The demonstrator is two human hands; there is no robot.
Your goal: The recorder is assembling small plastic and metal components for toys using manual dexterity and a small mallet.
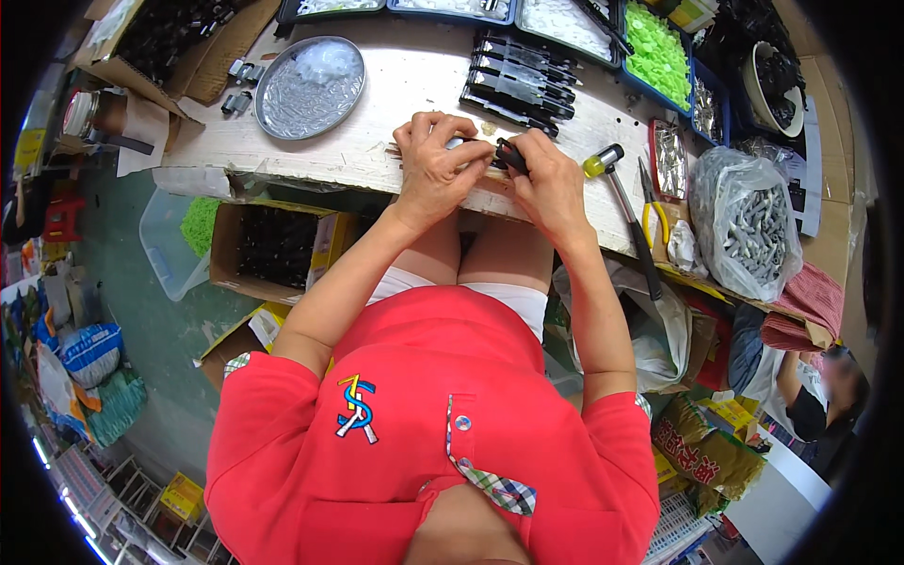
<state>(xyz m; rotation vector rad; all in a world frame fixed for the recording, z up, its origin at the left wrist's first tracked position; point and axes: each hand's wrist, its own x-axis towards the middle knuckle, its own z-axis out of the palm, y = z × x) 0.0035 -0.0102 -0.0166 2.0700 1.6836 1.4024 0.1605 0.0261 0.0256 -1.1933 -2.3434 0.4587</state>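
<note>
Both my hands meet at the near edge of the white workbench (414,66). My left hand (435,165) is closed, with its fingertips pressed at the left end of a small black piece (511,156). The fingers of my right hand (554,184) pinch the right end of that piece; its exact kind is hidden. Just beyond my hands lies a row of long black plastic parts (516,83) with metal strips. To the right of my right hand are a yellow-and-black tool handle (604,161) and a metal-shafted tool with a black grip (643,254).
Yellow-handled pliers (653,212) and a bag of grey metal parts (753,226) are at the right. A round metal tray (311,87) sits at the left. Bins of white and green pieces (656,56) line the back. Below the bench stands a carton (273,247). A person (819,395) is at far right.
</note>
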